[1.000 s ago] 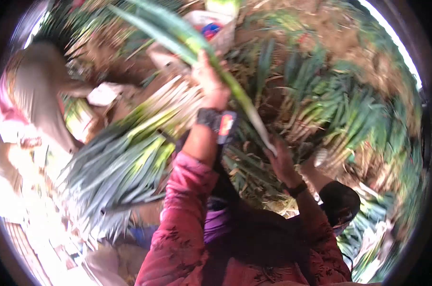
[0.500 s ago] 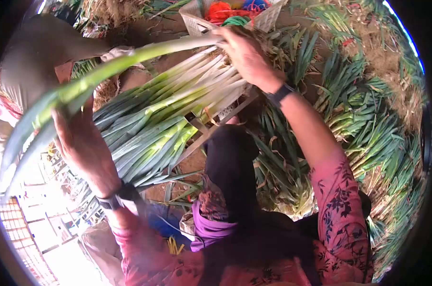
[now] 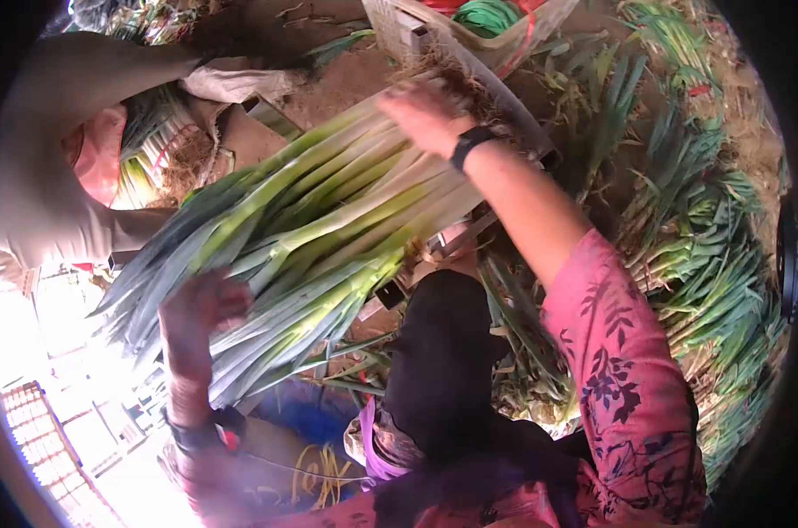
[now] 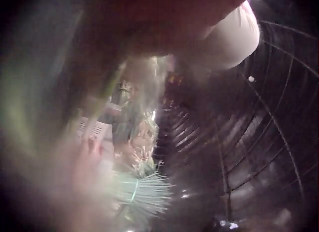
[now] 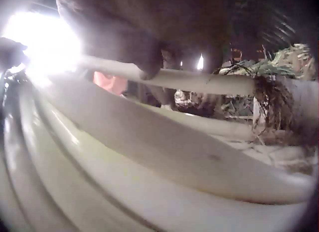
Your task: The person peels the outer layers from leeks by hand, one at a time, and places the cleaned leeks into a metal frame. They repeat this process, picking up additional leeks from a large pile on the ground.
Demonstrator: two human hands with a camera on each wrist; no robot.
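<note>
A large pile of leeks lies slantwise in front of me, white root ends to the upper right and dark green leaves to the lower left. Over the white ends is my right hand, blurred. In the right wrist view its fingers lie around one white leek stalk, whose brown roots stick out at the right. My left hand hovers over the leaf ends, blurred, its fingers loosely bent and holding nothing visible. Its own wrist view is mostly smeared.
A pale plastic crate with green and red string stands at the top. More leeks line the right side. Another person bends at the left. A metal frame edges the pile's root end.
The leek that both hands held in the air has come down onto the pile. My left hand has let go of its leaves and moved right and down.
</note>
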